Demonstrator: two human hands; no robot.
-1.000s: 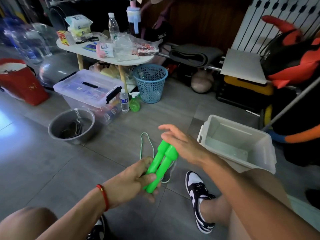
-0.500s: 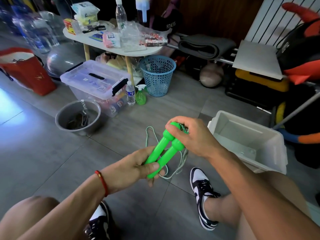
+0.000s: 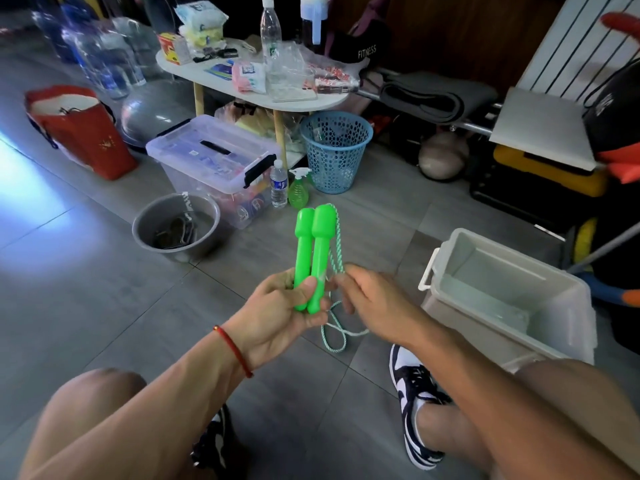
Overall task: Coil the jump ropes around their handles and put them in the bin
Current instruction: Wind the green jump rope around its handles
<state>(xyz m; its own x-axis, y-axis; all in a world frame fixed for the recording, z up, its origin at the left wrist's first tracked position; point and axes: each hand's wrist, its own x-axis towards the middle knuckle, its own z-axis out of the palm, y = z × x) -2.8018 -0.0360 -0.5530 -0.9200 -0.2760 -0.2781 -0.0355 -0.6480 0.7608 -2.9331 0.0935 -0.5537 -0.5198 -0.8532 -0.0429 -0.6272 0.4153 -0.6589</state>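
Since half a second back: green handles (image 3: 313, 251) swung from a rightward lean to nearly upright, right hand (image 3: 372, 301) dropped off their tops to beside their lower part. Left to right now: grey basin (image 3: 145, 233) on floor far left, well apart from hands, dark stuff inside, can't tell what. Clear lidded box (image 3: 207, 161) behind it, small bottle (image 3: 278, 183) and green spray bottle (image 3: 298, 192) just beside that, blue basket (image 3: 335, 152) further back under white table (image 3: 242, 95). Left hand (image 3: 280, 315) gripping lower ends of both handles, thumb across front, fingers curled behind; handles side by side, touching, bulb tops up, above the fist. Red string bracelet (image 3: 233, 351) on left wrist. Rope (image 3: 337, 244) green-white braided, runs from top of right handle down its right side into right hand, pinched between thumb and fingertips just beside handles. More rope in a loose loop (image 3: 334, 337) hanging below both hands over grey floor tile. No wraps visible on handles. White bin (image 3: 568, 296) right of right hand, near but not touching, open top, nothing seen inside but bare bottom. Open floor between hands and bin, also ahead toward basket; knees and black-white shoe (image 3: 410, 400) crowd lower edge. Handles bright glossy plastic, narrow shafts, wider rounded heads.
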